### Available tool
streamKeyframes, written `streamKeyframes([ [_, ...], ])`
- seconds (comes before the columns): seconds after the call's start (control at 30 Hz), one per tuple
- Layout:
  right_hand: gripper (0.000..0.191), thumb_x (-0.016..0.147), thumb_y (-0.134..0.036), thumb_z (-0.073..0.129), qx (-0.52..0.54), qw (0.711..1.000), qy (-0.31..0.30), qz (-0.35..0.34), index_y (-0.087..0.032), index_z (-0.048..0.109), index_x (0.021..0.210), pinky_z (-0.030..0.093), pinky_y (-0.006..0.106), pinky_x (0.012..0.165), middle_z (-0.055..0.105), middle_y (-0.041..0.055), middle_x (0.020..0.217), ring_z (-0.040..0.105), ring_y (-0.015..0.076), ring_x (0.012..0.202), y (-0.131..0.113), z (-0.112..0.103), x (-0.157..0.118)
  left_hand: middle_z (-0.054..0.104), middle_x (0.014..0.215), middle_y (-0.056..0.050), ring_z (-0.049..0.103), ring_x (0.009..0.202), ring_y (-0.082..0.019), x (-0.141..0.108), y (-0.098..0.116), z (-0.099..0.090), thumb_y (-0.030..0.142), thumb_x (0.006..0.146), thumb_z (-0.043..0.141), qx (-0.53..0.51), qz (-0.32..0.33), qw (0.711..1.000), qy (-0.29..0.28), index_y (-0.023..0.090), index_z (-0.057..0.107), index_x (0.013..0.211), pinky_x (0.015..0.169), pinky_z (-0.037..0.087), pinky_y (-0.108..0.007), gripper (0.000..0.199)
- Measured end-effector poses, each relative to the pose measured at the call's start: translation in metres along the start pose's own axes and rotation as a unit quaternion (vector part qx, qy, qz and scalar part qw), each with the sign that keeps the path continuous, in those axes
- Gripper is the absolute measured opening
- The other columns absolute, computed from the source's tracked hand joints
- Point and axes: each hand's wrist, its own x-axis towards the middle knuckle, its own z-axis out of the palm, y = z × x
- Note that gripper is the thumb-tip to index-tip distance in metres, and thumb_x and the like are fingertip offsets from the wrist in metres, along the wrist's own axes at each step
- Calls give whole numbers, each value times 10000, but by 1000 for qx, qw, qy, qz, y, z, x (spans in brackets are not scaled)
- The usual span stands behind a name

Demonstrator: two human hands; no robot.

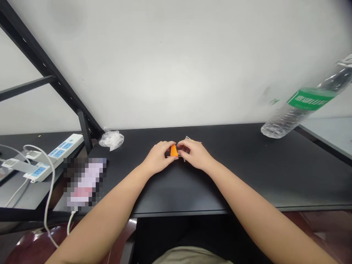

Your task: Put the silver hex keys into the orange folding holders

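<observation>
My left hand (160, 157) pinches a small orange piece (173, 150) between thumb and fingers, just above the middle of the black table. Close against it on the right, my right hand (195, 153) has its thumb and fingertips pressed together at the dark inner end of the piece. Several thin metal rods (188, 138) stick out behind and below the right fingers. Whether these rods belong to the orange piece I cannot tell, as my fingers cover most of them.
On the black table (247, 172) a crumpled clear plastic bag (111, 140) lies at the back left, a blurred-out phone (87, 181) with a white cable nearer. A large plastic bottle (310, 99) stands back right. A power strip (56, 156) sits left, beyond a black metal frame (52, 71).
</observation>
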Motion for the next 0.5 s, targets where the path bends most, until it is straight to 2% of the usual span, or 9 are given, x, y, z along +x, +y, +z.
streamKeyframes([
  [0.17,122,901,-197,550,42,998,31,26,-225,646,970,493,313,713,712,18,880,647,172,755,-8,10,1,696,1102,-49,643,955,-225,0,4,1,390,854,754,-21,12,1000,-1,259,617,1293,897,517,-387,479],
  [0.3,158,827,-143,569,13,998,50,26,-227,641,940,470,298,688,698,5,831,631,164,718,-7,15,1,702,1082,-46,655,936,-214,0,6,0,348,870,714,-37,9,999,-14,262,640,1255,856,528,-362,402],
  [0.4,169,800,-129,555,-6,998,47,33,-229,642,905,450,286,667,676,-18,764,610,150,674,-7,17,1,703,1004,-34,653,897,-215,-1,7,-1,345,850,723,-24,-7,999,-28,258,670,1160,813,529,-352,326],
  [0.5,166,786,-138,550,-3,998,41,48,-231,649,882,443,278,656,670,-29,738,597,143,650,-8,16,1,701,991,-33,650,902,-226,-1,7,-2,360,831,745,-4,-15,999,-32,264,670,1147,817,525,-359,339],
])
